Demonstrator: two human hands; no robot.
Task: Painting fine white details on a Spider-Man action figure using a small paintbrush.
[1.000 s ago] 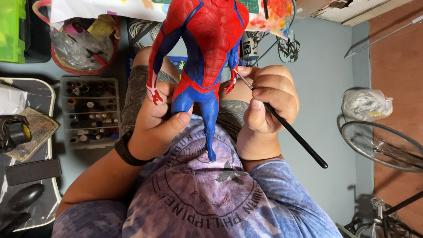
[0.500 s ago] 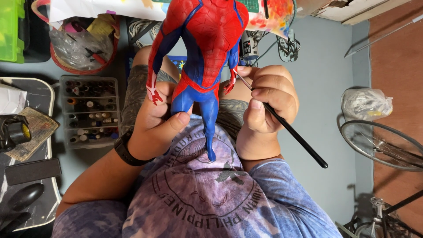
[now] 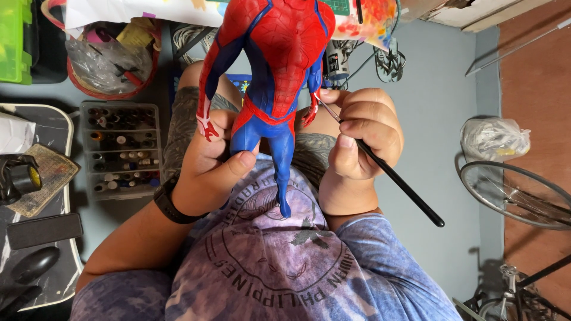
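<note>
A red and blue superhero figure (image 3: 273,77) stands upright in front of me, seen from behind. My left hand (image 3: 211,163) grips it around the thighs, thumb across the front leg. In my right hand (image 3: 363,139) I pinch a thin black paintbrush (image 3: 395,178). Its tip touches the figure's right hand near the hip. The figure's feet point down over my purple shirt (image 3: 267,261). A black band sits on my left wrist (image 3: 169,202).
A clear rack of small paint bottles (image 3: 122,148) lies on the floor at left. A red bucket of scraps (image 3: 110,56) is above it. A black side table (image 3: 38,196) holds a phone and mouse. Bicycle wheel (image 3: 517,193) and a plastic bag (image 3: 493,139) are at right.
</note>
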